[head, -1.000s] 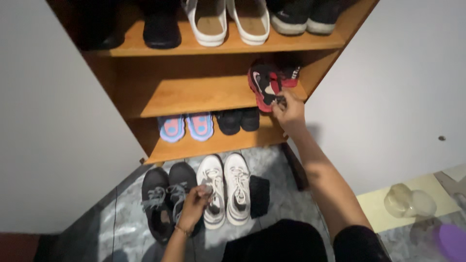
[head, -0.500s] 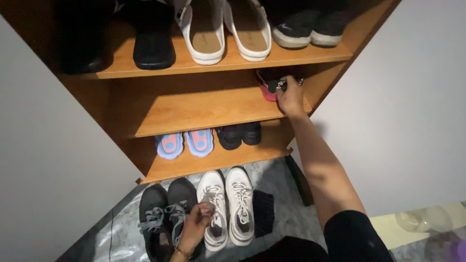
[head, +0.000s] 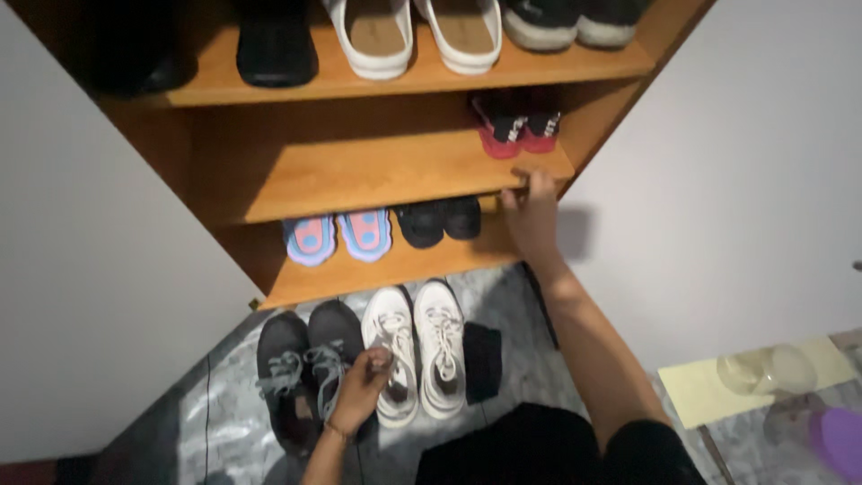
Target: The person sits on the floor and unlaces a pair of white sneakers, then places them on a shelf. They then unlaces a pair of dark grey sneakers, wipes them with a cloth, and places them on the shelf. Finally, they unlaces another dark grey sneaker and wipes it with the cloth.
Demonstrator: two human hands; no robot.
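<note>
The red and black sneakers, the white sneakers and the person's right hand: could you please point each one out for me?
red and black sneakers (head: 514, 128), head view, heel of the left shoe of the pair.
white sneakers (head: 442, 346), head view, laces of the right shoe of the pair.
right hand (head: 532, 214), head view, back of the hand.

top shelf (head: 575, 79): boot (head: 275, 52) at 11 o'clock, slip-ons (head: 415, 34) at 12, sneakers (head: 571, 20) at 1
middle shelf (head: 359, 180): small sneaker pair (head: 516, 126) at its right end, rest bare
right hand (head: 532, 212): on that shelf's front edge, just below the pair
lower shelf (head: 395, 269): sandals (head: 339, 237) left of small shoes (head: 440, 221)
floor (head: 530, 341): grey-laced trainers (head: 305, 370) left, laced sneakers (head: 417, 352) beside them, folded cloth (head: 481, 359) right
left hand (head: 359, 392): at 6 o'clock, on the laces between both pairs
</note>
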